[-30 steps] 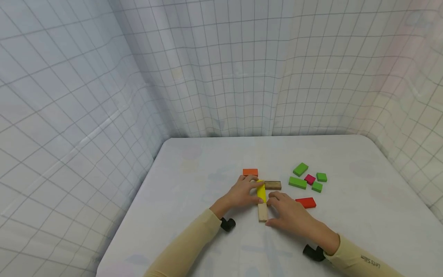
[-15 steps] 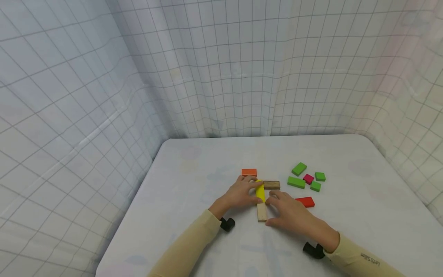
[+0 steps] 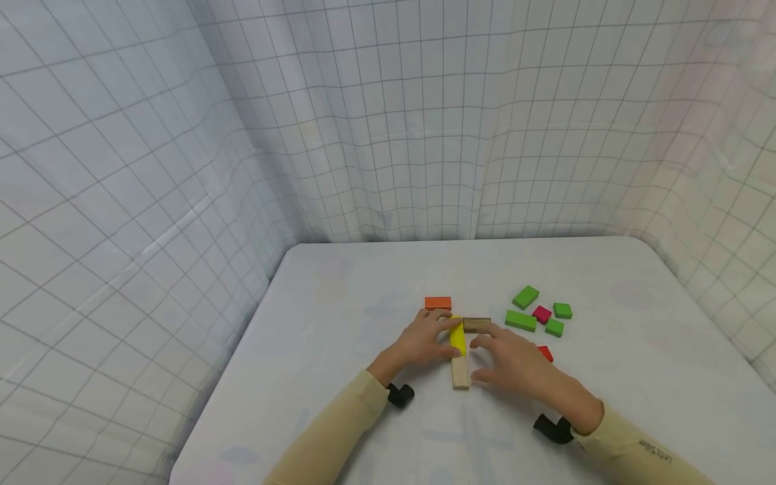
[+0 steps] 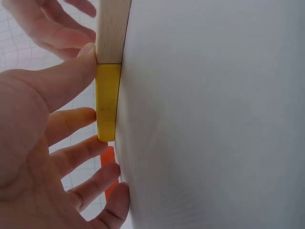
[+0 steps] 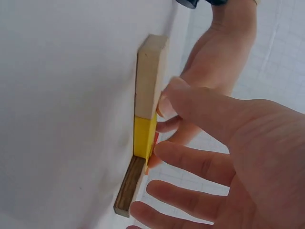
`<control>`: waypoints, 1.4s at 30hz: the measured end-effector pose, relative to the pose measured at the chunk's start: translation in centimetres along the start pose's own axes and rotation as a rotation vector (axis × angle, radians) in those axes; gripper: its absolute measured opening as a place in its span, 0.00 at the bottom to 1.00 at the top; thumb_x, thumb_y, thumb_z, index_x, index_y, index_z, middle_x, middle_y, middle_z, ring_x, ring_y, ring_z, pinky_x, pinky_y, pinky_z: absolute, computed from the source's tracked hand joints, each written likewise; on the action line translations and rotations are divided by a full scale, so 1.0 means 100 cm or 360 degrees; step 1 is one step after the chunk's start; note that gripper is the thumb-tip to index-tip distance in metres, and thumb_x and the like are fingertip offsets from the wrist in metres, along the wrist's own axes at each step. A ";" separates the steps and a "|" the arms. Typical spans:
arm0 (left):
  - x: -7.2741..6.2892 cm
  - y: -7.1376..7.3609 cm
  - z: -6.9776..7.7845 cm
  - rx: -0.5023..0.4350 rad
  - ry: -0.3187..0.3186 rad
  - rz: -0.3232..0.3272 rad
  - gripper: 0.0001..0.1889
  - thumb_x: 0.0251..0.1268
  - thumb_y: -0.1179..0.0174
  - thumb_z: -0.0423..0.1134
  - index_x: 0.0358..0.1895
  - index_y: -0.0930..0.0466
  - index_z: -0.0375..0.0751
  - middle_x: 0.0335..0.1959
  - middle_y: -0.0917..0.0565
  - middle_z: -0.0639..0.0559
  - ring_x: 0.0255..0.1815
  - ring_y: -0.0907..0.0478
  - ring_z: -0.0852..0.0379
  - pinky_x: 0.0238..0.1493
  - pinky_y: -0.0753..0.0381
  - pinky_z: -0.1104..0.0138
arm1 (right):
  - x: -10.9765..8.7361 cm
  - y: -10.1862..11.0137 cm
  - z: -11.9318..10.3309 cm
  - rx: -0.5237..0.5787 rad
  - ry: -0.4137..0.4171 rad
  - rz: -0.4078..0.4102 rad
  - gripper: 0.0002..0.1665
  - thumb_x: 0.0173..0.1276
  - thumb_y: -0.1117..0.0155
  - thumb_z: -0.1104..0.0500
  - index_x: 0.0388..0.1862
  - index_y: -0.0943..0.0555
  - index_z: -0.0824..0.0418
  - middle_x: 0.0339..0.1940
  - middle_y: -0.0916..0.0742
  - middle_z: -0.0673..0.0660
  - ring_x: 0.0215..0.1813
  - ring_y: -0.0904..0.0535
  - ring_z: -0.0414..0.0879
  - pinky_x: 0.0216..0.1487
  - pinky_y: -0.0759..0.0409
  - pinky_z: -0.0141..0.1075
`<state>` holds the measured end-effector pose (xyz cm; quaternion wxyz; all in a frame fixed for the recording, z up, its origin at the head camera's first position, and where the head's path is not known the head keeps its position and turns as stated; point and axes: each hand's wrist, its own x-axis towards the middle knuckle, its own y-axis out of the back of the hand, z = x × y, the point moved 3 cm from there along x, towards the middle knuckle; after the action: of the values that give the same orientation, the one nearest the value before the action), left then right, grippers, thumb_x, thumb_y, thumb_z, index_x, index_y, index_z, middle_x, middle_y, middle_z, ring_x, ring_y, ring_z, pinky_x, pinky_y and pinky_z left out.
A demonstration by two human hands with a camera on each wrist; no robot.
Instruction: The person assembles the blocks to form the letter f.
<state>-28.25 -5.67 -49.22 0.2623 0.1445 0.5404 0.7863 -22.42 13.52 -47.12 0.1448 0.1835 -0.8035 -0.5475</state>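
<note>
We rest our left hand (image 3: 422,339), fingers spread, against the yellow block (image 3: 457,337), which lies between our hands, touching the pale block (image 3: 461,374). Our right hand (image 3: 515,360), also spread, holds nothing beside it. A sideways nudge from either hand could knock the yellow block out of line or shift the brown block (image 3: 473,324) just beyond our right fingertips.

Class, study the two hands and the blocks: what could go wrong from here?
The left hand touches the yellow rectangular block, so a slight push might break its end-to-end join with the pale wooden rectangular block. The right hand is close to the dark brown wooden rectangular block, so a brush could knock it askew.
</note>
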 end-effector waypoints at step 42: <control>-0.043 -0.012 0.017 -0.0044 -0.0124 -0.0052 0.46 0.60 0.34 0.66 0.77 0.37 0.47 0.81 0.45 0.52 0.79 0.46 0.45 0.70 0.35 0.46 | 0.043 0.010 0.050 0.0077 -0.0041 0.0208 0.23 0.64 0.25 0.57 0.58 0.16 0.58 0.51 0.15 0.58 0.50 0.20 0.54 0.53 0.19 0.51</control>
<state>-23.56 -6.46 -49.46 0.2978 0.1625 0.5211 0.7832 -28.59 16.05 -47.81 0.1654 0.1270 -0.8285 -0.5197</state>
